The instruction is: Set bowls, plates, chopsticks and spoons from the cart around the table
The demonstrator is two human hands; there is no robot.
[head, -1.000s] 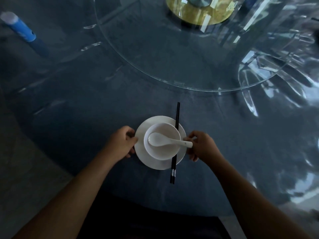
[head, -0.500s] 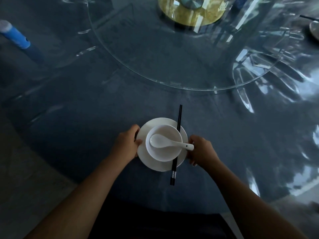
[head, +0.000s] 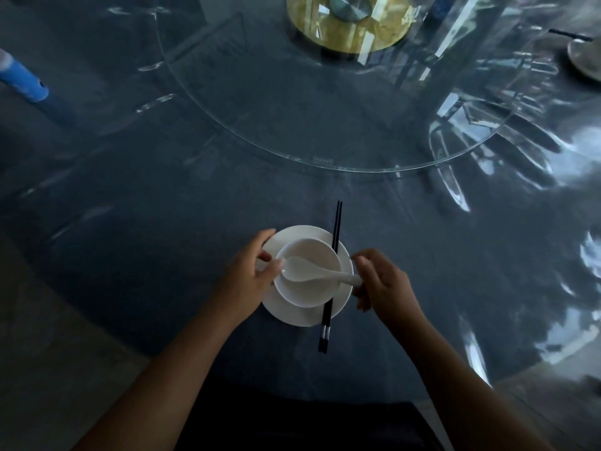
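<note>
Plate (head: 300, 316), bowl (head: 307, 296) on dark glossy table (head: 156, 255) near glass turntable (head: 292, 109); left hand (head: 248, 276) holds bowl, right hand (head: 387, 284) relaxed.

Far plate (head: 585, 58) cut off, blue tube (head: 20, 80) cropped

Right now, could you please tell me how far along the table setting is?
Done: this place has plate, bowl, spoon in the bowl and chopsticks across the plate's right edge; a second plate sits far right. In hand: the left hand holds the bowl's rim, the right hand is open by the spoon's handle. Left: other places around the table, probably.
</note>
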